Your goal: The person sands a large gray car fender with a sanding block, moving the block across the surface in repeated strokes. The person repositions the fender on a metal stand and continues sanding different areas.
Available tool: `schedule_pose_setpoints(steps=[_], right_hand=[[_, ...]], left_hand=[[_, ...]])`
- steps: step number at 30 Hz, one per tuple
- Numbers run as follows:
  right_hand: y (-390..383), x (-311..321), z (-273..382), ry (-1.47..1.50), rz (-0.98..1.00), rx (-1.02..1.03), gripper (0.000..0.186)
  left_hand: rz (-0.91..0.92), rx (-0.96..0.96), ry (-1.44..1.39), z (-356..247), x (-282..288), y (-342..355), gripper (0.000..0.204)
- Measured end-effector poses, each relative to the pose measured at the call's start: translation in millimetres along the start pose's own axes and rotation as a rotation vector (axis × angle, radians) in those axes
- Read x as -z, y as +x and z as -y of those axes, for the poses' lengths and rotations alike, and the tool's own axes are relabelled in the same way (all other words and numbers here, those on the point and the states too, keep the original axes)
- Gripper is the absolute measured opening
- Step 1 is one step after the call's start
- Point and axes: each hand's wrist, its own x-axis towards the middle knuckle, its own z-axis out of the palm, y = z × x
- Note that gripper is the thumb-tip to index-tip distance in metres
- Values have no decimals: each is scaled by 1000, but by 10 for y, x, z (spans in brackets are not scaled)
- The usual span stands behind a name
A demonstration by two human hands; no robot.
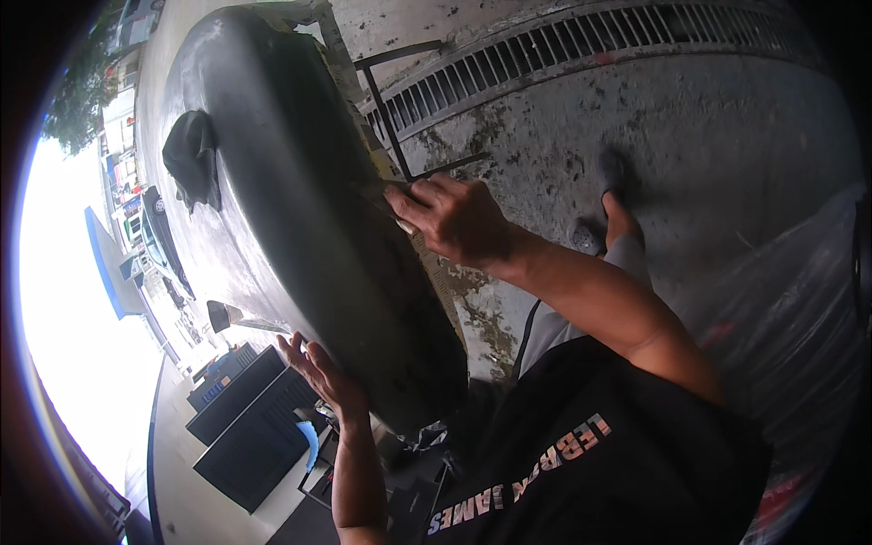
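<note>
A long curved dark-grey panel (282, 191), like a car bumper, stands on a black metal frame (389, 118) and fills the centre. A dark cloth (189, 154) hangs on its left part. My right hand (447, 218) is closed at the panel's right edge, near some yellowish tape or paper (431, 282); a small pale piece shows under its fingers, too hidden to name. My left hand (327, 372) rests with fingers spread on the lower left side of the panel.
A metal drain grate (563, 50) crosses the stained concrete floor (690, 136). My sandalled foot (613, 173) stands at the right, beside plastic sheeting (790, 318). At lower left lie black flat panels (254, 436) and a blue piece (309, 445); parked cars (159, 232) show beyond.
</note>
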Motion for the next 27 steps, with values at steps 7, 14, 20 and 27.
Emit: schedule_pose_setpoints(steps=[7,14,20,27], right_hand=[[-54,56,0,8,45,6,45],[-47,2,-32,6,42,-13,39],[-22,45,-36,-19,48,74,36],[791,-104,-482,-14,-48,-40,48]], left_hand=[[1,-14,29,24,4,10,91],[3,-10,27,57,5,13,86],[1,-13,38,99,31,2,85],[16,22,-41,43,2,27,89]])
